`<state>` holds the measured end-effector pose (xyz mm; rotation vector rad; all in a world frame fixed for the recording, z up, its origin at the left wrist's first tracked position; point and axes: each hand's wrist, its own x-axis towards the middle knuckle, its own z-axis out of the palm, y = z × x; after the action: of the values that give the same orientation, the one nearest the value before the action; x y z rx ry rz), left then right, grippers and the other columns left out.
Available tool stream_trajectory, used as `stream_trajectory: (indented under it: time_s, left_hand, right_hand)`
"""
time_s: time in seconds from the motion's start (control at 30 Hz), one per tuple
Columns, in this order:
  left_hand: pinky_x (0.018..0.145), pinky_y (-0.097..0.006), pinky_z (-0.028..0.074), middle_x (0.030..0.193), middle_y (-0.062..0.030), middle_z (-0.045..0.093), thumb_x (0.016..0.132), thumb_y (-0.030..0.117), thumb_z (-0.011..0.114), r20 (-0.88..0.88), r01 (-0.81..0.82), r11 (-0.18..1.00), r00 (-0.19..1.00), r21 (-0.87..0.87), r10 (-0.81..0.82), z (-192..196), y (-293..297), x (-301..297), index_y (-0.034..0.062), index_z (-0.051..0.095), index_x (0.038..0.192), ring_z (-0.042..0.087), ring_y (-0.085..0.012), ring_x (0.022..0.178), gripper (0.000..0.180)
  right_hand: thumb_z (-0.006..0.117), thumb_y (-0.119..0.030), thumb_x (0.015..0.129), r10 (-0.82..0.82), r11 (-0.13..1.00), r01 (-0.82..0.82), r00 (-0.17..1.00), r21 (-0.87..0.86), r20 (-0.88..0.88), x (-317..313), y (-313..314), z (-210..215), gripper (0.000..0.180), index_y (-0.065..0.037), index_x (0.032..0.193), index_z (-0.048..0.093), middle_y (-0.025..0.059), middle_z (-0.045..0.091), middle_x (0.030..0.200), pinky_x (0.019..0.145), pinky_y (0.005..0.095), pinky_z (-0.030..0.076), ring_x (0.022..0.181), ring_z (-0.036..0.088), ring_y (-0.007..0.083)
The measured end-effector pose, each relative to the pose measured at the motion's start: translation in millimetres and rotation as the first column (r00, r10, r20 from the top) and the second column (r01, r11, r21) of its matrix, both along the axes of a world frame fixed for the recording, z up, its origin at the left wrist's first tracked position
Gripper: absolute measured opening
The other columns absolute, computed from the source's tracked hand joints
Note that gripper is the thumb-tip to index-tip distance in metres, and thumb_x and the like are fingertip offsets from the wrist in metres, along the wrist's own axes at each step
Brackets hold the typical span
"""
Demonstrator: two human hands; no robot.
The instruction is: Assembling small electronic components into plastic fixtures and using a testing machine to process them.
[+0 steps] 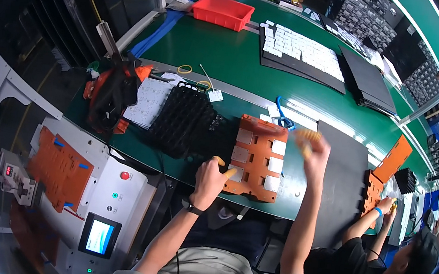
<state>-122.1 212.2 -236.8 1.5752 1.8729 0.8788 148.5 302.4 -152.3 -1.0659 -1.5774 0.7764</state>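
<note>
An orange fixture plate (252, 163) lies on the green bench in front of me, with two columns of pale square pieces (275, 163) set in it. My left hand (210, 182) is at its lower left corner, the thumb on or just over a pale piece. Thumb and forefinger wear yellow finger covers and stand apart, with nothing seen between them. Above the plate's upper right side is my right hand (313, 148), also with yellow finger covers. Motion smears its fingers, so I cannot make out whether they hold anything.
Left of the plate sit a black gridded tray (176, 119), printed sheets (146, 101) and a black-and-orange tool (114, 95). A white machine (127, 202) holds another orange plate (60, 168). A red bin (223, 11) stands at the back. On the right a co-worker (360, 272) handles another fixture.
</note>
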Motion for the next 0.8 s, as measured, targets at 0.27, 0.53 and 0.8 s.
stream_trajectory:
  time_s: [0.27,0.53,0.8]
  left_hand:
    - [0.068,-0.042,0.053,0.087,-0.0126,0.064,0.077,0.024,0.087,-0.056,0.122,0.992,0.991,-0.025,-0.123,15.9,-53.7,-16.4,0.0009,0.07,0.114,0.065,-0.0353,0.08,0.047]
    - [0.08,-0.048,0.055,0.111,-0.0159,0.063,0.079,0.019,0.079,0.017,0.229,0.972,0.973,0.053,-0.23,-4.0,-53.1,-7.2,0.0011,0.064,0.113,0.065,-0.0393,0.099,0.041]
    - [0.076,-0.044,0.054,0.097,-0.0128,0.064,0.064,0.029,0.09,0.113,0.217,0.957,0.964,0.192,-0.241,-29.4,-54.6,-13.9,-0.0004,0.066,0.093,0.067,-0.0342,0.092,0.048]
  right_hand:
    - [0.081,-0.011,0.078,-0.103,0.994,0.102,0.831,0.033,0.547,-21.1,-144.4,-51.8,0.055,-0.006,0.131,0.065,0.0127,0.055,0.149,0.122,0.0564,0.024,0.145,0.041,0.0392]
    - [0.057,-0.008,0.1,-0.379,0.912,0.351,0.919,-0.213,-0.109,-65.3,-199.9,-79.8,0.022,0.005,0.111,0.071,0.0098,0.07,0.094,0.083,0.0329,0.053,0.086,0.066,0.0185]
    - [0.046,-0.062,0.103,-0.17,0.658,-0.298,0.836,-0.691,-0.522,-103.1,-216.7,-119.5,0.065,-0.002,0.108,0.07,0.0019,0.068,0.075,0.039,0.0135,0.029,0.048,0.048,0.0024]
